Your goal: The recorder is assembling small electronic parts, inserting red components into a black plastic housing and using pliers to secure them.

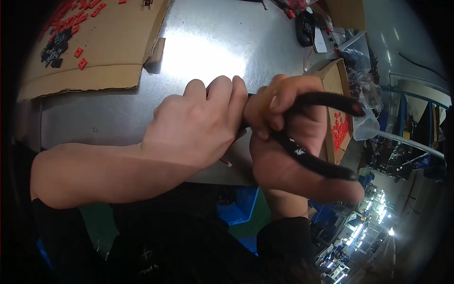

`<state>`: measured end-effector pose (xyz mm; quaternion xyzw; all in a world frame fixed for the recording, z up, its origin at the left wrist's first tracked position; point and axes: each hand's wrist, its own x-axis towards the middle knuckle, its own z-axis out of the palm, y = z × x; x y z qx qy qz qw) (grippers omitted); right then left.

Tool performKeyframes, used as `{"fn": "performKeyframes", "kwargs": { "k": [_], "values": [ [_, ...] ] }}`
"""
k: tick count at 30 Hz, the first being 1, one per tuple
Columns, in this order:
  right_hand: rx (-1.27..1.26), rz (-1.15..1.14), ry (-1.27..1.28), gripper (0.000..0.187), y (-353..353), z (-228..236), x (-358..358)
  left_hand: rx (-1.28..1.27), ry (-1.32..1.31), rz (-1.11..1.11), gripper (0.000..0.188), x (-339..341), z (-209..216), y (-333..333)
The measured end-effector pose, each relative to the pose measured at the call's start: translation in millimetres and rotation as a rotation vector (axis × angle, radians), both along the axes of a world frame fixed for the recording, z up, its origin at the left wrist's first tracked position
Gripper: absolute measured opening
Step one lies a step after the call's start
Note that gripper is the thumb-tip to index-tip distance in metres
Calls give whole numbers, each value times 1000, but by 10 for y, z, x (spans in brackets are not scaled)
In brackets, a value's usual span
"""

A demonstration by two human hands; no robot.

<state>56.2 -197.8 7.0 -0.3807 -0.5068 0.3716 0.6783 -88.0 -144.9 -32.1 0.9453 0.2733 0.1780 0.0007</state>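
Note:
Black-handled pliers are in my right hand, with the two handles spread apart and pointing right. My right fingers curl around the upper handle and the thumb stretches along the lower one. The plier jaws are hidden behind my hands. My left hand is closed, its back turned up and its knuckles against my right fingers. A dark edge shows between the two hands, but what the left one grips is hidden. Below them hangs a thin wire end with a small white connector.
A cardboard tray at the far left holds red and black plastic pieces. At right stands a cardboard box with red pieces. Beyond it lie a black fan and plastic bags on the metal table. A blue bin sits below the table edge.

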Motion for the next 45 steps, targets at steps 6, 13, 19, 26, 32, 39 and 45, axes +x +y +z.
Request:
{"fn": "performKeyframes", "kwargs": {
  "k": [6,13,19,26,32,39,45],
  "values": [
    [-163,179,148,100,53,-81,111,-191,-57,-29,50,2,-34,63],
    [-122,454,282,87,130,-109,350,-180,-111,-165,59,-3,-116,312],
    [-98,583,410,68,187,-174,485,-195,-73,-289,60,-9,-115,364],
    [-85,721,333,72,281,-166,540,-272,-22,-317,60,21,-53,395],
    [-17,952,269,73,512,-279,592,-307,-9,-316,59,6,-56,407],
    [110,1330,402,62,713,-330,593,-318,13,-349,57,56,-42,437],
    [-71,1365,217,63,720,-115,496,-422,29,-344,56,27,-27,491]
  ]
}}
